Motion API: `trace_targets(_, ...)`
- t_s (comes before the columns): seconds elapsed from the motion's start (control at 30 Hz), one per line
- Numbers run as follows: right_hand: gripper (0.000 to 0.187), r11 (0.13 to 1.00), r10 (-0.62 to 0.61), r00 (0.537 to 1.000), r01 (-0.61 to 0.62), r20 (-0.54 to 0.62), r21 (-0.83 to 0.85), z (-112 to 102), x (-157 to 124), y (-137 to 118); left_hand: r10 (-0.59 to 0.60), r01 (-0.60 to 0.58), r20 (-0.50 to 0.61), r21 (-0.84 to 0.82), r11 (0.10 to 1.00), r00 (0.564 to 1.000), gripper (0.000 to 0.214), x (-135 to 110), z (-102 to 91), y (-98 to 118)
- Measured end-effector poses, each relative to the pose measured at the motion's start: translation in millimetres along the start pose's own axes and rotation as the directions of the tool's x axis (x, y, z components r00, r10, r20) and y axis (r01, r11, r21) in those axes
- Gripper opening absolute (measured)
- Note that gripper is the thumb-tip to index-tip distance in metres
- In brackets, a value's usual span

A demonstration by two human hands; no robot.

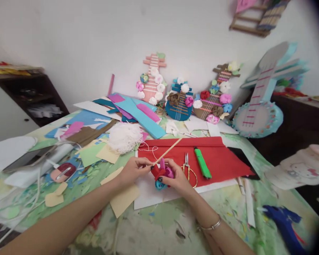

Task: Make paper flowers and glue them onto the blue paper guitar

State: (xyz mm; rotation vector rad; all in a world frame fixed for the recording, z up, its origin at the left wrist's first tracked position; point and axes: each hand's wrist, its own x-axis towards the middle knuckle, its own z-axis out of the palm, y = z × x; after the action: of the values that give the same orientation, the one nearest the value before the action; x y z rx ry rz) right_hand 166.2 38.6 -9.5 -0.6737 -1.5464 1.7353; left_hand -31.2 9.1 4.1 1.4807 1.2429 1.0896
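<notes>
My left hand [134,170] pinches the lower end of a thin wooden stick [168,151], which slants up to the right. Against its fingertips sits a small crepe paper flower [157,172] with red, pink-purple and blue parts. My right hand [178,179] is closed around the flower from the right side. Beneath both hands lie a white sheet [146,198] and a red crepe paper sheet [172,159]. Just beyond my right hand rest gold-handled scissors [186,165] and a green cutter [202,163].
A white yarn ball [125,137] and paper scraps [91,154] lie to the left, near a phone [29,157]. Several flower-decorated cardboard instruments [178,102] lean on the wall. At right are a blue glue gun [284,223] and a Hello Kitty jar [295,168].
</notes>
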Motion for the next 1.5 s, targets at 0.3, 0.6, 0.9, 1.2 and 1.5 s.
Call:
trace_targets(0.3,0.032,0.993,-0.021,0.983,0.041,-0.181,0.109,1,-3,10,-0.047,0.045,-0.023,-0.093,0.995,0.999,0.027,1,14.9,-9)
trace_targets(0.6,0.033,0.983,-0.059,0.981,0.089,-0.186,0.16,3,-14,5,-0.005,0.006,-0.099,0.018,1.0,0.995,0.028,0,29.0,-1)
trace_targets(0.9,0.033,0.99,-0.096,0.963,0.12,-0.252,0.078,-17,-17,3,0.037,-0.038,-0.098,-0.005,0.999,0.995,0.027,2,42.5,-3)
trace_targets(1.2,0.03,0.991,-0.082,0.972,0.102,-0.219,0.083,-18,-11,5,0.025,-0.034,-0.158,-0.054,0.998,0.987,0.037,-1,44.8,-9)
trace_targets(1.5,0.034,0.99,-0.061,0.978,0.085,-0.199,0.115,-19,-9,9,-0.015,-0.007,-0.164,-0.133,0.991,0.986,0.037,-3,43.3,-11)
